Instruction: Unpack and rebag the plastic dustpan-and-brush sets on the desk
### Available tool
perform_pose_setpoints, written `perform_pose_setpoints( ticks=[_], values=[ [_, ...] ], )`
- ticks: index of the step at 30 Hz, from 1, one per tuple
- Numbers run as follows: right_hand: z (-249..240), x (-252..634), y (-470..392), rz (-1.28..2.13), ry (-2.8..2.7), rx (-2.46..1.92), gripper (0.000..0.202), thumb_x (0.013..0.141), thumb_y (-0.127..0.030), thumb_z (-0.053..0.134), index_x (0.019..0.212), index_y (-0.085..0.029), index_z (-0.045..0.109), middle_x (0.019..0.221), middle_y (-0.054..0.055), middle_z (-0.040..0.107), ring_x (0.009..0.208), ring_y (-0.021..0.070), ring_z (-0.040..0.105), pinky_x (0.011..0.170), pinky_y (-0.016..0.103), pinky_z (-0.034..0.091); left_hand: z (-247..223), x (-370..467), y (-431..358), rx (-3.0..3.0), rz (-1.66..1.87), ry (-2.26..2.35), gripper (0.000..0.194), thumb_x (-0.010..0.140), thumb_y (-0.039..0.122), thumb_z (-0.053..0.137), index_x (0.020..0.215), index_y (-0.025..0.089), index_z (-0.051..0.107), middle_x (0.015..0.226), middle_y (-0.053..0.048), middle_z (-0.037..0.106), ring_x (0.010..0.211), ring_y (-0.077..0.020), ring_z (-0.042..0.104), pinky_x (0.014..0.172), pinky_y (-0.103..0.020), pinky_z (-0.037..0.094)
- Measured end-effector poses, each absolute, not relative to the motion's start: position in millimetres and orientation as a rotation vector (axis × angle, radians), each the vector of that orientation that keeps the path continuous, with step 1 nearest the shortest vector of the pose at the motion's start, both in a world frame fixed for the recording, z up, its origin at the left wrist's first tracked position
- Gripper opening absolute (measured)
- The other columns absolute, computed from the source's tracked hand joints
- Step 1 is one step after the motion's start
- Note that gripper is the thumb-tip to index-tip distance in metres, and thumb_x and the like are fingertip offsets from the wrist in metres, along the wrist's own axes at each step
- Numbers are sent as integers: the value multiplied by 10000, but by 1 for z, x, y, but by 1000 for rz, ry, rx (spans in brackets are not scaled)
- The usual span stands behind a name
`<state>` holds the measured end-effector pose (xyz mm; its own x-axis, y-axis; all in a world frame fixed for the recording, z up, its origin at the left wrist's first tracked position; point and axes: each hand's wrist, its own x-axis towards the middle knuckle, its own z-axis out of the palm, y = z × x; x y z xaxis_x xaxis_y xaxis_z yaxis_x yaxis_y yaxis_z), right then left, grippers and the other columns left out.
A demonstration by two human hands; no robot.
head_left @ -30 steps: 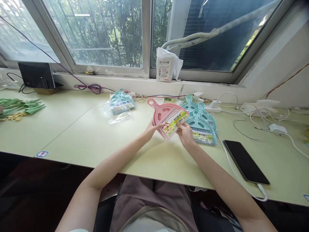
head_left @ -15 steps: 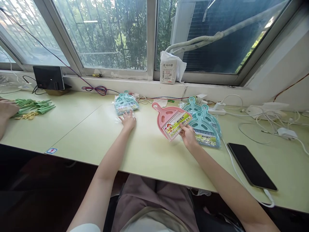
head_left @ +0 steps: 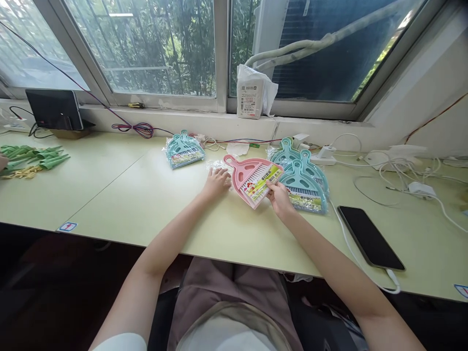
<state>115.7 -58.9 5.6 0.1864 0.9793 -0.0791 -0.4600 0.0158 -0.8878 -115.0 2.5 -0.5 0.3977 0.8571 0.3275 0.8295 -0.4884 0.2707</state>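
Note:
My right hand (head_left: 280,199) pinches the lower right edge of a pink dustpan and brush set (head_left: 248,170), thumb over its printed label, and holds it tilted above the table. Just left of it, my left hand (head_left: 217,183) has its fingers apart, close to the pink pan's left edge. Clear plastic film shows around those fingertips; whether they touch it I cannot tell. Right of the pink set lies a group of turquoise dustpan and brush sets (head_left: 303,183) in clear wrapping, partly overlapping. Another turquoise dustpan set (head_left: 185,150) in wrapping lies farther back on the left.
A black phone (head_left: 369,236) with a white cable lies on the pale table (head_left: 120,204) at right. Cables and chargers (head_left: 398,168) spread behind it. Green items (head_left: 32,158), a black tablet (head_left: 54,109) and part of another person's hand (head_left: 3,162) are at left. A wrapped package (head_left: 250,97) stands on the sill.
My left hand has moved right, away from the turquoise set at left, to beside the pink dustpan. My right hand still holds the pink set. The view has shifted slightly.

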Motion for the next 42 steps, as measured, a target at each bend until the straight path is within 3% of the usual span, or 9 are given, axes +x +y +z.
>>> perform_pose_setpoints(
  ticks=[3, 6, 10, 13, 18, 25, 33, 42],
  values=[
    [5, 116, -59, 1278, -714, -977, 249, 743, -224, 719, 977, -227, 633, 882, 19, 751, 824, 199, 723, 739, 339, 627, -3, -122, 8, 2650, 549, 1666, 369, 902, 238, 506, 1262, 198, 575, 1493, -111, 442, 1382, -293, 374, 1157, -538, 274],
    [5, 115, -59, 1283, -727, -1003, 234, 747, -214, 707, 970, -228, 637, 892, 22, 754, 826, 202, 724, 735, 342, 629, -5, -129, 14, 2634, 538, 1783, 371, 907, 192, 462, 1257, 195, 583, 1519, -117, 396, 1379, -276, 367, 1084, -451, 402],
    [6, 114, -60, 1289, -749, -1054, 180, 739, -197, 708, 906, -210, 641, 891, 37, 756, 826, 210, 724, 744, 351, 626, -2, -132, 17, 2555, 448, 1961, 311, 928, 176, 390, 1090, 168, 656, 1356, -146, 544, 1251, -275, 496, 916, -381, 504],
    [6, 113, -60, 1280, -793, -1073, 208, 734, -206, 711, 931, -213, 647, 880, 36, 756, 834, 221, 724, 750, 370, 621, 4, -133, 18, 2471, 443, 2077, 329, 952, 200, 346, 1019, 152, 665, 1114, -148, 645, 1063, -259, 603, 829, -348, 502],
    [6, 111, -61, 1233, -826, -1088, 255, 706, -264, 737, 940, -206, 653, 870, 48, 750, 841, 244, 723, 751, 397, 613, 10, -135, 17, 2366, 510, 2217, 338, 978, 258, 327, 1035, 154, 643, 1013, -134, 677, 919, -248, 649, 748, -323, 463],
    [6, 118, -59, 1099, -797, -1073, 362, 643, -377, 785, 935, -213, 647, 954, 59, 746, 903, 254, 708, 763, 391, 601, 13, -126, 9, 2525, 564, 2214, 357, 992, 259, 298, 1018, 142, 634, 990, -139, 664, 960, -269, 628, 661, -310, 415],
    [6, 112, -61, 1203, -874, -1039, 319, 692, -373, 759, 936, -208, 638, 926, 63, 745, 909, 256, 713, 778, 407, 601, 18, -120, 2, 2704, 619, 2195, 410, 1001, 240, 254, 1021, 143, 652, 1011, -150, 652, 930, -267, 615, 655, -339, 414],
    [12, 108, -66, 1186, -803, -980, 330, 685, -369, 770, 942, -213, 633, 943, 46, 745, 871, 216, 711, 783, 367, 604, 21, -108, -9, 2811, 735, 1998, 451, 1002, 223, 238, 1258, 211, 610, 1062, -134, 646, 964, -244, 614, 736, -344, 458]
  ],
)
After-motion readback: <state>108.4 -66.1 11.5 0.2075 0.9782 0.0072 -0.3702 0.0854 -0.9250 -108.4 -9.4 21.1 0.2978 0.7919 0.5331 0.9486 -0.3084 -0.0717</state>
